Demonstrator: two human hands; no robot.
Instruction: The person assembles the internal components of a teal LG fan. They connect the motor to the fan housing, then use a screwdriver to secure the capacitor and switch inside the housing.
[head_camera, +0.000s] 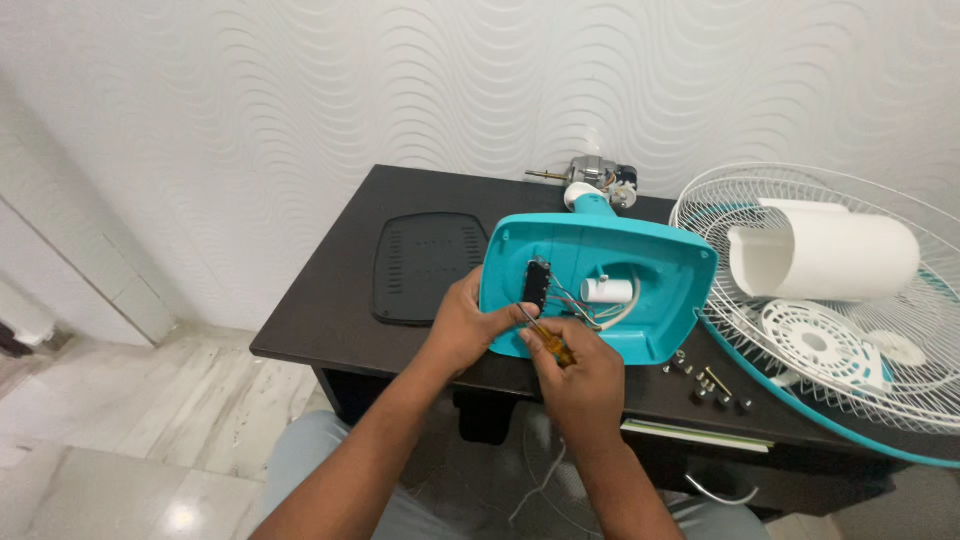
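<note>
Two hands are working at the near edge of a dark table (330, 330), on a teal fan base (640, 260) lying open side up. The left hand (465, 330) is gripping the base's near-left rim. The right hand (580, 375) is pinching an amber-handled screwdriver (545, 335), its tip by the black switch block (537, 285) and wires. Loose screws (710, 388), a wire fan guard (850, 330), a white motor cover (825, 250), a black plate (425, 265) and a bare motor (600, 180) are crowding around.

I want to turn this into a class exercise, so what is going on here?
A person works on an opened teal fan base on a dark table. The left hand steadies its edge; the right hand holds a yellow-handled screwdriver near the wiring inside. Loose screws, a wire fan guard and a motor lie nearby.
</note>
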